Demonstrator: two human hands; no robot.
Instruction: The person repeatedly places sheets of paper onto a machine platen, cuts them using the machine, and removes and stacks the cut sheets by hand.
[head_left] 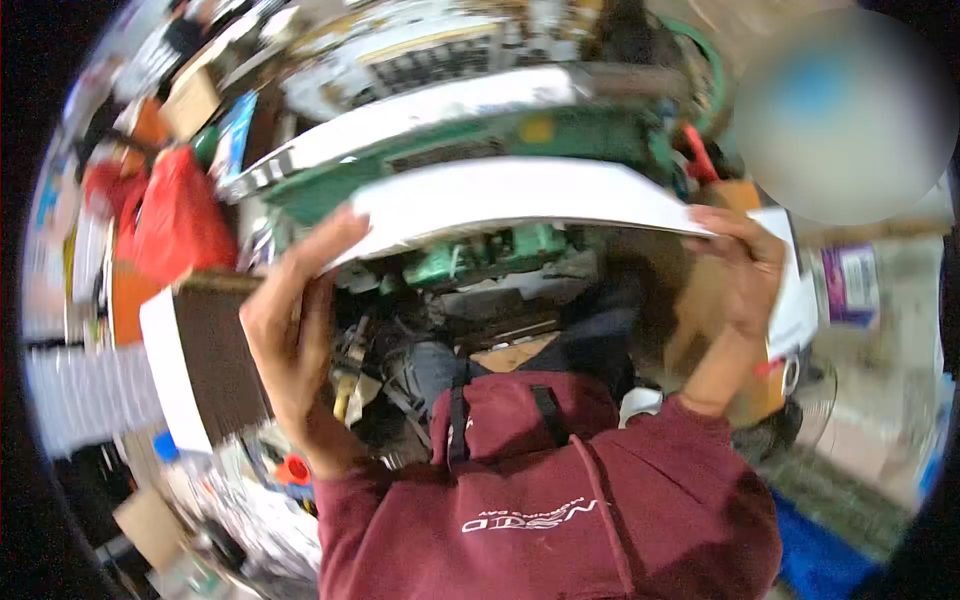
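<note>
A long white sheet or board (510,190) is held up crosswise in front of a green machine (620,135). My left hand (305,290) grips its left end, fingers closed round the edge and somewhat blurred. At the right end, my right hand (745,255) pinches the sheet between thumb and fingers. The sheet bows slightly, its thin near edge facing me. Behind it runs the pale front bar (430,110) of the machine.
On the left are a red bag (180,220) and a stack of white-edged brown boards (215,365). More white sheets (790,290) lie beside my right arm. A purple-and-white packet (850,285) lies farther right. Cluttered items are at the lower left.
</note>
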